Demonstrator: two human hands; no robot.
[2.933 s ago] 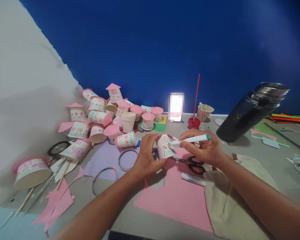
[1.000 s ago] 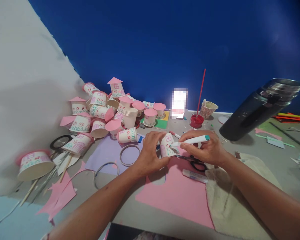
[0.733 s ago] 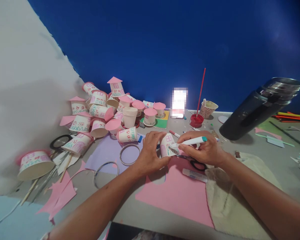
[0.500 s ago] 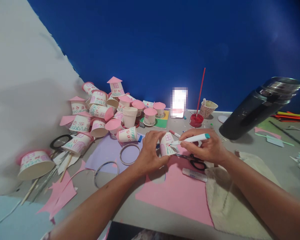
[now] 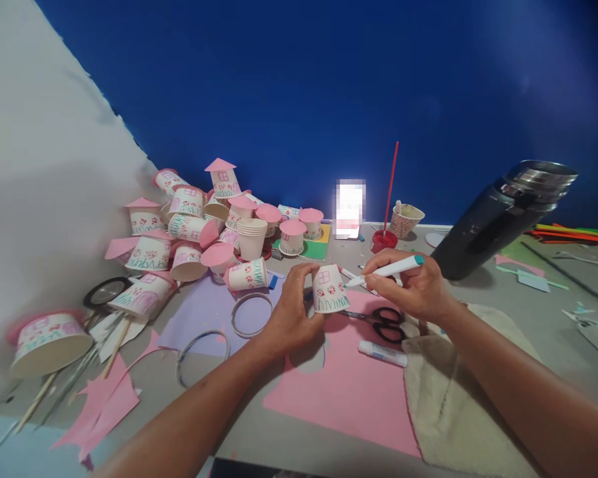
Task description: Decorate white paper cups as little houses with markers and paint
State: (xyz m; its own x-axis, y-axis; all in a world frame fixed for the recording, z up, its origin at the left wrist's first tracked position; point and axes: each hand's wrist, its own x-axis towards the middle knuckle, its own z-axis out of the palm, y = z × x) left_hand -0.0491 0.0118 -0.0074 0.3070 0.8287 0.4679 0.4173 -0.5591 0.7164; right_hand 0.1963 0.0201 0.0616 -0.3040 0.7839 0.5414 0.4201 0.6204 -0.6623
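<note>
My left hand (image 5: 299, 309) holds an upside-down white paper cup (image 5: 330, 289) from its left side. A purple window, red flowers and green grass strokes are drawn on the cup. In my right hand (image 5: 412, 287) is a white marker with a green end (image 5: 386, 271), its tip just right of the cup's wall. Beneath the hands lie a pink paper sheet (image 5: 349, 392), black-handled scissors (image 5: 386, 324) and a white glue tube (image 5: 383, 353).
Decorated cups with pink roofs (image 5: 189, 229) are piled at the back left, beside stacked plain cups (image 5: 252, 239). Two rings lie on purple paper (image 5: 189, 318). A dark flask (image 5: 493, 222) leans at the right, behind a beige cloth (image 5: 468, 392). A lit phone (image 5: 349, 209) stands by the wall.
The marker's tip has moved off the cup's drawn face to its right side. The cup has turned, showing more green strokes along its rim. The whole view has shifted slightly.
</note>
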